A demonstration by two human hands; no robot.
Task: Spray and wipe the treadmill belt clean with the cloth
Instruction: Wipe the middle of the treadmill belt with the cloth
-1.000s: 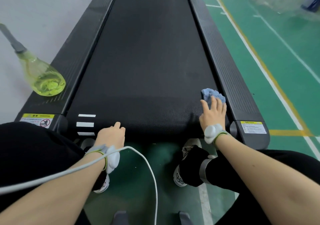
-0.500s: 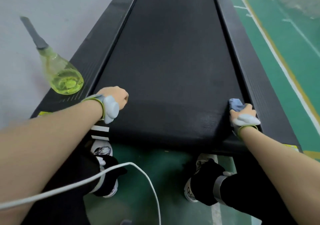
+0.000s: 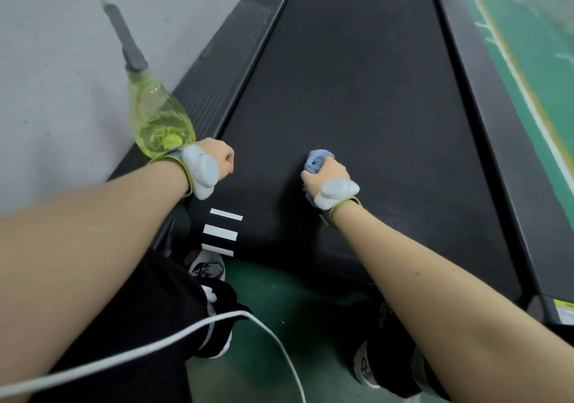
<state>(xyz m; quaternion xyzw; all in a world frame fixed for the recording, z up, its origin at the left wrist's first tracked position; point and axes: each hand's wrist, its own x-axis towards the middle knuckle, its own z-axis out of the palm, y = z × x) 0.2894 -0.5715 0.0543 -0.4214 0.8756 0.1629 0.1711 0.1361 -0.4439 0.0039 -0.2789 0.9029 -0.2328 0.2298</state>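
Head cam, R hand (image 3: 330,175) grips cloth (image 3: 316,161) on belt (image 3: 357,76)

Both bare forearms reach forward, wrists strapped. The left hand (image 3: 219,163) is curled into a fist; the right hand (image 3: 326,174) grips a bunched cloth (image 3: 316,158).

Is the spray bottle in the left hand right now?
No, the left hand is an empty fist at the belt edge; the spray bottle stands on the side rail; the right hand grips the cloth.
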